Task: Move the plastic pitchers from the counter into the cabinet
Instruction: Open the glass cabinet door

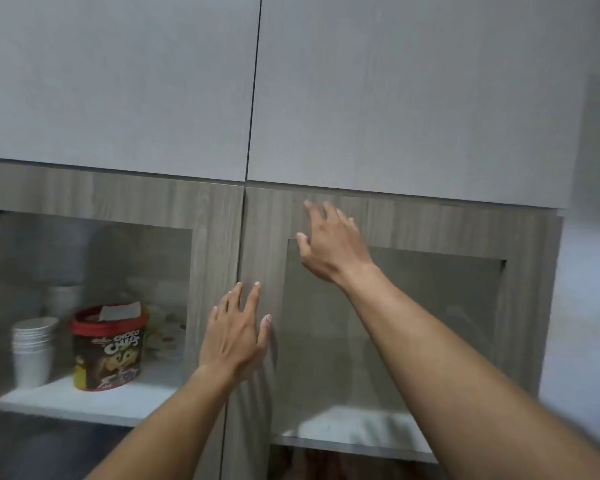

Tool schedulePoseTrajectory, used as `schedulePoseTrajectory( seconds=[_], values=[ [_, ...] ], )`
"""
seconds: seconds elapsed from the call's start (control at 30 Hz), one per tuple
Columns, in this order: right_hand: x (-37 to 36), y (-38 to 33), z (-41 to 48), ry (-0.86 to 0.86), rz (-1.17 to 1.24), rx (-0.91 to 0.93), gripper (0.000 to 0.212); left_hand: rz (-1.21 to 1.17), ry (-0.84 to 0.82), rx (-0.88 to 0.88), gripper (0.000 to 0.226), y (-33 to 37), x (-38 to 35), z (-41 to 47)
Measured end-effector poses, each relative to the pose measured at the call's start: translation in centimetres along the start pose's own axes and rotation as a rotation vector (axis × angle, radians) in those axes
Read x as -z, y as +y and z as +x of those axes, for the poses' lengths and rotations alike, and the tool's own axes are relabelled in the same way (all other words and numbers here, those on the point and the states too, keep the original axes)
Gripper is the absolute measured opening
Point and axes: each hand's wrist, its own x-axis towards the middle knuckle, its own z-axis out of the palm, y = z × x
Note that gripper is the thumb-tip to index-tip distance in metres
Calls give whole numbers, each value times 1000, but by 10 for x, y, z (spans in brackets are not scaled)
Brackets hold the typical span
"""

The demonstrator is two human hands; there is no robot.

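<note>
A wood-grain wall cabinet with two glass-paned doors fills the view. Both doors look closed. My left hand (236, 336) lies flat, fingers apart, on the inner frame of the right door (530, 306), near the seam between the doors. My right hand (329, 242) rests with spread fingers on the top frame of the same door, at the upper left corner of its glass. Neither hand holds anything. Behind the right glass I make out a white shelf (354, 429) and only faint shapes. No pitcher and no counter are in view.
Behind the left door (208, 237) stand a stack of white paper cups (33, 351), a red-lidded Choco Chips tub (108, 348) and pale dishes on a white shelf. Two plain grey upper doors (118, 81) sit above. A pale wall lies to the right.
</note>
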Motion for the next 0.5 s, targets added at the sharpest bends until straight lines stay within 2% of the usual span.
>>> schedulePoseTrajectory(
  seconds=[0.1,0.3,0.5],
  values=[
    [-7,-11,26,38,-45,20,59,35,71,-26,64,-13,-11,11],
    [-22,-29,55,-6,-157,-7,55,82,194,-36,69,-24,-31,24],
    [-21,-34,61,1,-201,-46,57,-42,265,-16,73,-23,-45,23]
  ],
)
